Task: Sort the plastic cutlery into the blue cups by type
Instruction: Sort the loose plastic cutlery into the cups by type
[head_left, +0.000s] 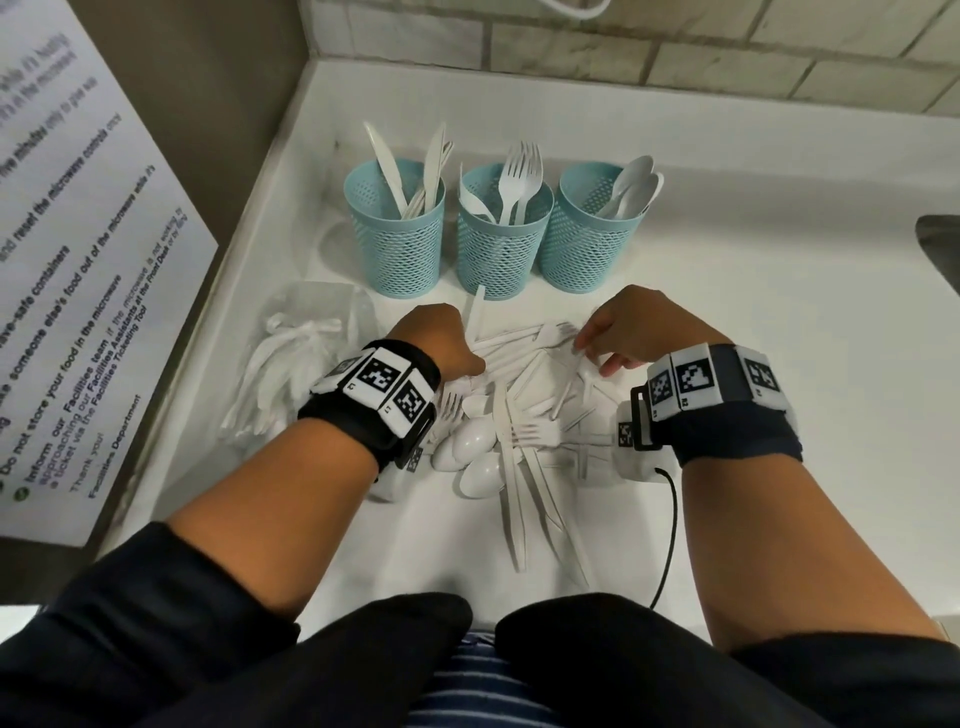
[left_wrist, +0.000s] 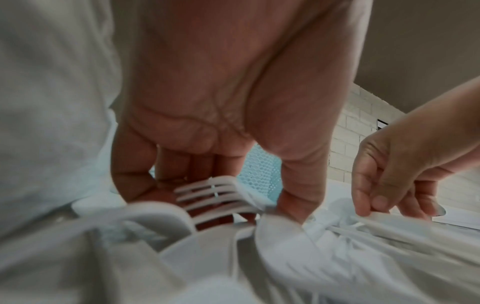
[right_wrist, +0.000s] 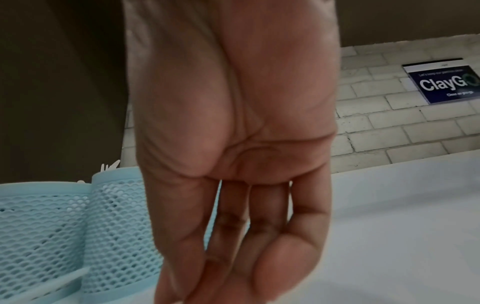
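Three blue cups stood in a row at upper centre of the head view: the left cup (head_left: 397, 228) held knives, the middle cup (head_left: 503, 234) forks plus one stray knife-like piece, the right cup (head_left: 592, 228) spoons, so the sorting was already partly done, likely with the cups set close behind the work for short reaches. The unsorted pile (head_left: 519, 415) of white forks, spoons and knives lay tangled on the surface (head_left: 779, 364) in mid-frame, just in front of the cups and between the wrists. The left hand (head_left: 436, 338) was lowered into the pile's left edge; in the left wrist view its fingers (left_wrist: 135, 174) curled down around a fork (left_wrist: 215, 197), thumb pressing beside it, apparently gripping it. The right hand (head_left: 639, 327) hovered over the pile's upper right; in the left wrist view its fingertips pinched a thin white handle (left_wrist: 389, 222), while its own wrist view showed the fingers nearly straight and close together, the tips out of frame. A clear bag (head_left: 301, 364) of more cutlery lay at left, beside a printed notice (head_left: 78, 260).
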